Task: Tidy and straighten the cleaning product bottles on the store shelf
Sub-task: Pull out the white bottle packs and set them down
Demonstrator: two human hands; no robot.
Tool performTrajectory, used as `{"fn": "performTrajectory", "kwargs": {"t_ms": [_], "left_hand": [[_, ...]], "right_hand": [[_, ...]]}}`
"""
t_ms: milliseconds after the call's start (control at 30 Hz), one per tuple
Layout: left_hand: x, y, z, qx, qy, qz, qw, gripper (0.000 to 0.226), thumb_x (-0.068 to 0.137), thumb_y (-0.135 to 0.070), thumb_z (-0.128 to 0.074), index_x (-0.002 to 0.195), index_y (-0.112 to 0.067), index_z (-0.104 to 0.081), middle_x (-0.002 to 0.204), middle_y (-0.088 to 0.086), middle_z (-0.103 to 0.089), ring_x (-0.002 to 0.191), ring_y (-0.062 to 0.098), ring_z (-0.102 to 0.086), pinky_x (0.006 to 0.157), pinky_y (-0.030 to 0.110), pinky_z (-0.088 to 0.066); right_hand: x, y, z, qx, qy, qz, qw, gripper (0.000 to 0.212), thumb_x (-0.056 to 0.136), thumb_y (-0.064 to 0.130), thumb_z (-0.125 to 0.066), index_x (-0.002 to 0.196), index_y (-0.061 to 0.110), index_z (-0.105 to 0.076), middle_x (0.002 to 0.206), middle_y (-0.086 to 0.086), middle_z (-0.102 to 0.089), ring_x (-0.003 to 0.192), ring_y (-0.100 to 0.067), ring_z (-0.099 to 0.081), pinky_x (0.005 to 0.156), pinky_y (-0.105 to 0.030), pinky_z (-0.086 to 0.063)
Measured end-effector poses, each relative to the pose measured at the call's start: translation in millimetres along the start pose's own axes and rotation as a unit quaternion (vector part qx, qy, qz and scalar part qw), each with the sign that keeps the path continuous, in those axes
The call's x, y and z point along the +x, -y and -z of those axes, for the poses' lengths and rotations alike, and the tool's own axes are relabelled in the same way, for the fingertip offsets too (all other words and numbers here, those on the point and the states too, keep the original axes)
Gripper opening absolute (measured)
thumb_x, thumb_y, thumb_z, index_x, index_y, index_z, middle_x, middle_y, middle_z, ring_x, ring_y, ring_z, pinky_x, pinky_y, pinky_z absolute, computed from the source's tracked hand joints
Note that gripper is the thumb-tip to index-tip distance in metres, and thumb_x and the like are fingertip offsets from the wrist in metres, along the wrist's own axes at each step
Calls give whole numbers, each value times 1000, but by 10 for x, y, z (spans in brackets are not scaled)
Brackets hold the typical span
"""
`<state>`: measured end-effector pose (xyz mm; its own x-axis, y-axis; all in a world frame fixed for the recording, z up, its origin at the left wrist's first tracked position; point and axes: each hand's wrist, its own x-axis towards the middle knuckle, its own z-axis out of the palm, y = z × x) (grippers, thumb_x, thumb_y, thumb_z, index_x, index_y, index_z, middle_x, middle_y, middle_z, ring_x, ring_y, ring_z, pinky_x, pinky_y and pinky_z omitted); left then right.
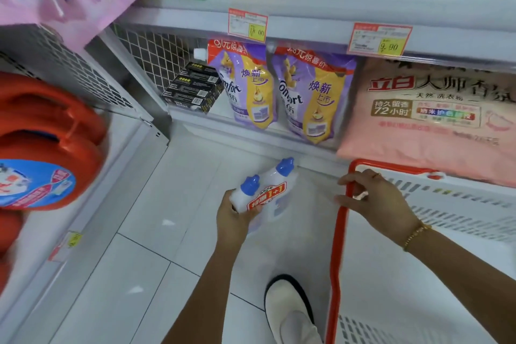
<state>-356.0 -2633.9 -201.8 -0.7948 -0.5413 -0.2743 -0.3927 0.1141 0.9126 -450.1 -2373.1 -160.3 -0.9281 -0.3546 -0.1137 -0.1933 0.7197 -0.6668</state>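
Bottles tilt in curled left hand; right hand grips basket rim.

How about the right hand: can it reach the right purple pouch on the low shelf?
Probably yes, once it lets go: the right hand grips the basket by its red rim. The purple pouch stands at the shelf front beyond it, and nothing I can see lies between.

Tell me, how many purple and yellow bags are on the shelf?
2. One pouch stands beside the black boxes, the other next to the pink bag. More may hide behind.
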Motion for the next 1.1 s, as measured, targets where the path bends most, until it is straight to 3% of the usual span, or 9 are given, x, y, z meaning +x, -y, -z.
{"fn": "performTrajectory", "kwargs": {"t_ms": [167, 367, 533, 600, 667, 733, 833, 967, 1100], "left_hand": [[-59, 61, 284, 70, -31, -14, 997, 40, 71, 6, -78, 98, -18, -61, 93, -1, -68, 85, 19, -65, 75, 25, -52], [-212, -233, 447, 193, 58, 38, 979, 36, 70, 1, -80, 87, -22, -58, 90, -4, -65, 92, 27, -62, 78, 26, -46], [-318, -1342, 357, 472, 217, 68, 852, 53, 83, -39, -70, 125, -14, -49, 124, 3, -54, 95, 12, -46, 71, 19, -37], [-358, -1834, 236, 432, 184, -17, 883, 59, 85, -37, -69, 134, -14, -47, 129, 1, -55, 97, 10, -50, 78, 19, -38], [-311, -2322, 56, 284, 128, -136, 940, 43, 84, -23, -73, 123, -15, -57, 113, -4, -62, 100, 11, -59, 81, 19, -41], [-145, -2846, -170, 139, 98, -214, 962, 28, 84, -8, -71, 109, -15, -61, 98, -6, -64, 92, 10, -62, 81, 21, -46], [226, -3495, -578, 31, 93, -254, 962, 35, 84, -5, -70, 115, -10, -57, 103, 1, -61, 93, 13, -60, 87, 25, -49], [828, -3956, -1059, 40, 79, -249, 964, 51, 81, -10, -74, 126, -7, -50, 118, 3, -58, 112, 18, -57, 98, 32, -46], [1313, -4336, -1248, -57, 101, -192, 975, 25, 81, 3, -68, 103, -7, -65, 100, 9, -70, 82, 21, -71, 73, 34, -59]], "right_hand": [[-34, 41, -5, -2, 22, -10, 1000, 28, 83, 30, -69, 108, 23, -62, 87, 0, -53, 81, -13, -54, 78, -29, -46], [-192, 227, 364, -61, 162, -30, 984, 43, 89, 31, -62, 130, 27, -52, 110, 0, -59, 93, -11, -53, 87, -21, -41], [-205, 707, 1284, -175, 91, 70, 978, 19, 82, 48, -64, 80, 29, -60, 83, 10, -57, 76, -7, -55, 66, -19, -40], [-93, 904, 1668, -169, -32, 120, 978, 25, 78, 46, -68, 69, 28, -53, 72, 11, -51, 66, -10, -50, 60, -25, -36], [129, 938, 2013, -153, -172, 151, 961, 20, 81, 34, -69, 74, 19, -58, 74, 4, -53, 69, -18, -51, 61, -30, -35], [412, 872, 2293, -201, -257, 154, 932, 20, 87, 32, -63, 88, 12, -64, 86, -7, -61, 78, -28, -57, 62, -33, -37], [759, 604, 2415, -291, -243, 145, 914, 35, 91, 43, -50, 90, 12, -66, 88, -12, -64, 80, -34, -60, 60, -35, -39], [981, 395, 2284, -316, -257, 186, 894, 52, 85, 58, -40, 70, 13, -61, 69, -5, -54, 63, -30, -57, 47, -29, -36], [1023, 319, 2206, -321, -324, 205, 866, 45, 88, 52, -39, 69, 15, -55, 70, -2, -50, 65, -24, -53, 43, -28, -33]]}}
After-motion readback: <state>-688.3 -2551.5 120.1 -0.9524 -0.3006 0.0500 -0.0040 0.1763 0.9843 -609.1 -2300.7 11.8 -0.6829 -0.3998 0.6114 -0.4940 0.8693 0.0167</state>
